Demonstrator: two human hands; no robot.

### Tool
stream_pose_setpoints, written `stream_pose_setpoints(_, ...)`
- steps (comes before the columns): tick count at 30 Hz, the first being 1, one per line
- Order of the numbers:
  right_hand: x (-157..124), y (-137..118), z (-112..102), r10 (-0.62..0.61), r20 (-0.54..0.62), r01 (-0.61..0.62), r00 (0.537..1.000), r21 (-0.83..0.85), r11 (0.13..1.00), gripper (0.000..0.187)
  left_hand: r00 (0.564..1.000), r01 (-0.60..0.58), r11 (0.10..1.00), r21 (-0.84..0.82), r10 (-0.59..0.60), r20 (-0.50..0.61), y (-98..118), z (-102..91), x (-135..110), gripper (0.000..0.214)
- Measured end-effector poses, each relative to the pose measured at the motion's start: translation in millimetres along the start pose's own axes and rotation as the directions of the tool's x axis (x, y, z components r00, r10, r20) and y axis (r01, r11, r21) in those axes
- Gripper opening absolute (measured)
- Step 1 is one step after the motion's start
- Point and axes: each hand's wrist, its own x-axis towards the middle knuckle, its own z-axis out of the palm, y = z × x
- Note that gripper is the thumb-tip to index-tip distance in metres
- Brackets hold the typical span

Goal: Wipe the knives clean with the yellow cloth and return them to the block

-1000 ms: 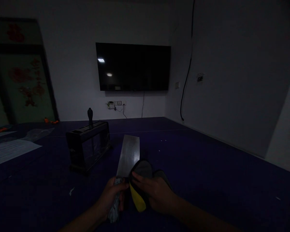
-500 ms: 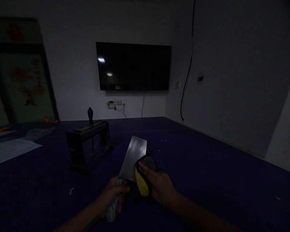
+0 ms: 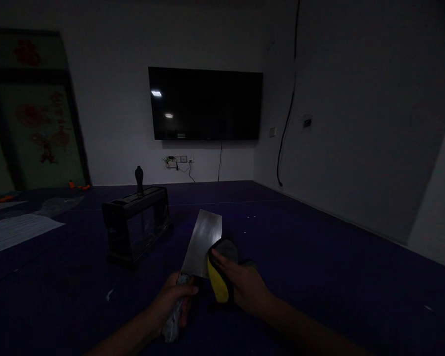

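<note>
My left hand is wrapped round the pale handle of a cleaver. Its broad steel blade points away from me over a dark blue surface. My right hand grips a yellow and grey sponge and presses it against the blade's right edge, near the handle end. The room is dim.
A dark knife block with one black handle sticking up stands left of the blade. White papers lie at far left. A black television hangs on the back wall, with a cable running down the right wall.
The blade has tilted slightly to the right, and my right hand has slid the sponge forward along it. In the last half second little has moved.
</note>
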Motion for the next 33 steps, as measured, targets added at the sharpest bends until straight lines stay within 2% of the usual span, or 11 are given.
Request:
stream_pose_setpoints(3, -0.2, -2.2, -1.0, -0.054, 0.045, 0.054, 0.998, 0.008, 0.999, 0.087, 0.999, -0.012, 1.0, -0.026, 0.01, -0.049, 3.1, 1.3, -1.7, 0.023)
stream_pose_setpoints(6, -0.2, -2.7, -0.6, -0.085, 0.057, 0.085, 0.995, 0.002, 0.996, 0.082, 0.999, -0.025, 0.999, -0.032, 0.024, -0.046, 3.6, 0.9, -1.1, 0.022)
stream_pose_setpoints(14, -1.5, -2.3, 2.1, -0.117, 0.074, 0.119, 0.99, -0.02, 0.993, 0.075, 0.996, -0.013, 0.999, -0.053, 0.009, -0.088, 2.6, 0.7, 0.8, 0.026)
stream_pose_setpoints(18, -1.8, -4.5, 1.0, -0.112, 0.075, 0.113, 0.991, -0.015, 0.993, 0.075, 0.998, -0.009, 0.999, -0.042, 0.006, -0.066, 4.0, 1.2, 0.1, 0.026)
stream_pose_setpoints(22, -1.4, -5.5, -0.6, -0.06, 0.072, 0.062, 0.996, -0.03, 0.998, 0.079, 0.998, 0.0, 0.999, -0.034, -0.002, -0.06, 3.8, 1.7, -2.2, 0.026)
stream_pose_setpoints(27, 0.0, -3.3, -2.1, 0.059, 0.008, -0.059, 0.998, -0.078, 0.995, 0.086, 0.999, -0.007, 1.0, 0.003, 0.007, 0.053, 3.3, -1.3, -0.2, 0.025)
stream_pose_setpoints(33, -0.2, 2.5, -2.1, 0.172, -0.078, -0.181, 0.982, -0.12, 0.976, 0.089, 0.989, 0.034, 0.999, 0.03, -0.038, 0.144, 3.2, -7.3, 4.9, 0.026)
